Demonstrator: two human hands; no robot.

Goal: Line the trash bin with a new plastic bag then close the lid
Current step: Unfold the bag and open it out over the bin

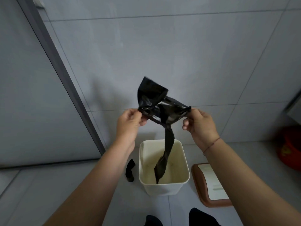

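Hands [164, 123] gripping bag [156, 101] above bin [162, 185]

both hands [128, 123] [201, 123] stretching black bag [160, 105] over open bin [162, 187], lid [211, 185] beside

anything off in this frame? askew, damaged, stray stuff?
Nothing damaged. The black bag, pinched between left hand and right hand, is mostly unopened, its tail twisted down into the unlined bin. A stray black roll lies left of the bin; the lid lies on the floor at right.
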